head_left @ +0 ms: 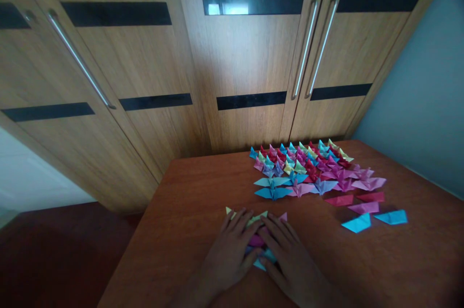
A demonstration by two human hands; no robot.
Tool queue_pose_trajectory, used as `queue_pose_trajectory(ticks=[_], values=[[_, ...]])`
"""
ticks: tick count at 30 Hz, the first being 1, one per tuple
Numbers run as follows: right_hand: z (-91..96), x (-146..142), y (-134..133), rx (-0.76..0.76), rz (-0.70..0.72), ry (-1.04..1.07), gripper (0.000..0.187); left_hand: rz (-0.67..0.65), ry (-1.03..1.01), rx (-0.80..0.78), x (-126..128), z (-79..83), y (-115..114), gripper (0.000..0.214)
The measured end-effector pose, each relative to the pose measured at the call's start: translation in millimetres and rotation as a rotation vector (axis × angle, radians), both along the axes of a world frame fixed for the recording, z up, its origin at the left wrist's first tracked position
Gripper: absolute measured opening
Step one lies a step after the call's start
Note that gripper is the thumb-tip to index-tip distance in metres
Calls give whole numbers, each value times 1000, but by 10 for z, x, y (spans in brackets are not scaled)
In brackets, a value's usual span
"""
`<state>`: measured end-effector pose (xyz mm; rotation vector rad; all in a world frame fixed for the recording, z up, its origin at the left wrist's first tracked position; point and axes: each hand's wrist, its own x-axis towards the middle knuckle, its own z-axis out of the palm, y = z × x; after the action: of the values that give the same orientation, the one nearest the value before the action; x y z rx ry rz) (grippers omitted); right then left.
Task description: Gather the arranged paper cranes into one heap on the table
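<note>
Near the front middle of the table, my left hand [232, 250] and my right hand [284, 252] lie over a small group of folded paper pieces. Both hands have their fingers stretched out, and the fingertips almost meet. Between them show a magenta folded paper [257, 240] and a light blue one [268, 256]. Yellow-green folded paper [257, 218] sticks out beyond the fingertips, and a pink tip [283, 216] pokes out by my right hand. My hands hide most of this group, so the full shapes cannot be made out.
Rows of colourful origami cranes [311, 165] stand on the brown table [203, 187] at the back right. Several flat folded papers, such as a blue one [357, 223], lie in front of them. A wooden wardrobe [246, 56] rises behind; a wall [416, 105] borders the right.
</note>
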<state>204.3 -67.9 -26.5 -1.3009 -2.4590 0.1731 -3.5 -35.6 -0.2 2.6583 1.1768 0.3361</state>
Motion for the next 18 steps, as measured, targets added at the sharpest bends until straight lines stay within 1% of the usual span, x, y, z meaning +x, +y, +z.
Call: queue_pose_trajectory(ticks=[4, 7, 9, 12, 15, 17, 18], values=[[130, -352, 130, -104, 110, 64, 51, 161, 58, 93, -416, -113, 141, 54], [139, -650, 326, -108, 137, 137, 51, 255, 34, 160, -716, -197, 309, 49], [114, -850, 534, -81, 146, 178, 54, 332, -4, 198, -853, -234, 439, 45], [76, -1111, 927, -31, 120, 226, 59, 421, -72, 253, -941, -251, 608, 45], [82, -1275, 1271, 7, 70, 276, 55, 440, -77, 286, -941, -240, 692, 46], [101, -1315, 1378, 32, 32, 338, 51, 456, -46, 303, -928, -230, 696, 47], [110, -1312, 1381, 44, 11, 377, 49, 466, -26, 310, -920, -224, 688, 47]])
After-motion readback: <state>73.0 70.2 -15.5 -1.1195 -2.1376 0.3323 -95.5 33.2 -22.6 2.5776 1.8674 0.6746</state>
